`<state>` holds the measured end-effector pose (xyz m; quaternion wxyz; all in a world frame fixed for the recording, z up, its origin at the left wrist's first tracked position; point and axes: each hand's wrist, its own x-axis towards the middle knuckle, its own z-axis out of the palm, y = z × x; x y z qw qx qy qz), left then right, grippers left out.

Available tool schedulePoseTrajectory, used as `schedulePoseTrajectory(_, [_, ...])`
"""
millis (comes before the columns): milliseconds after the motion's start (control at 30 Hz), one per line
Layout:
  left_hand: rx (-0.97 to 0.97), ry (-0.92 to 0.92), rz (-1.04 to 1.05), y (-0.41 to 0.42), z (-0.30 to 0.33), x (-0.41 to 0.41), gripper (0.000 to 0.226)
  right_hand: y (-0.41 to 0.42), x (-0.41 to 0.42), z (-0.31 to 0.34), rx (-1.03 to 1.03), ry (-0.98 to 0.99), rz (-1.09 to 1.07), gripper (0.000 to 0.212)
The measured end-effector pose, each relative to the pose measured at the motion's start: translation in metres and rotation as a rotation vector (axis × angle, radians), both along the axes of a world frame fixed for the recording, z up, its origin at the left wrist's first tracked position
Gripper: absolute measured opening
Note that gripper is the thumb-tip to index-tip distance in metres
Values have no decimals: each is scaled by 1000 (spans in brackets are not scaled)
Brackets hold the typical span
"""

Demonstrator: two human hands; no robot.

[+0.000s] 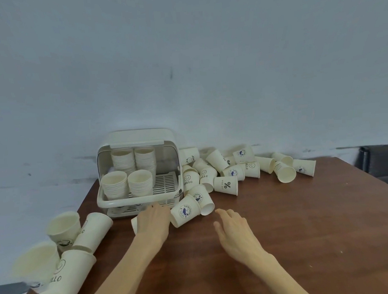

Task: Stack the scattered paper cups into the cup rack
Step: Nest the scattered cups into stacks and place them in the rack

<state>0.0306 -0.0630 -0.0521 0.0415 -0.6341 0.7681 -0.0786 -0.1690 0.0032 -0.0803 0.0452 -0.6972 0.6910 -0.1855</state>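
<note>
A dark brown wooden table [301,220] stands against a scuffed pale wall [185,59]. Cream paper cups [225,185] lie scattered right of the cream plastic cup rack [139,170], which holds four stacks, with more cups [77,236] at the table's left edge. The left hand [152,221] lies over a cup [134,224], its grip unclear, beside a whale-printed cup [185,211]; the right hand [235,231] hovers relaxed, holding nothing.

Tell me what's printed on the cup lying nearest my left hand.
A round blue whale badge on a cream cup, clearest in the head view.

Left hand [152,221] curled, right hand [234,228] flat, fingers [224,213] spread.
</note>
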Motion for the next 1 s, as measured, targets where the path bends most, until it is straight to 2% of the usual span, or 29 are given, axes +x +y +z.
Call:
schedulePoseTrajectory(133, [-14,13,29,2,5,13,29,-3,8,2,-9,8,17,37])
schedulePoseTrajectory(500, [-104,238,33,29,25,26,26,-27,47,7,47,8,44,36])
schedulePoseTrajectory(767, [-132,526,70,73,27,25,19,-60,72,20,108,-121,-171,25])
schedulePoseTrajectory(1000, [-158,628,118,89,24,36,15,-63,87,23,142,-13,-161,32])
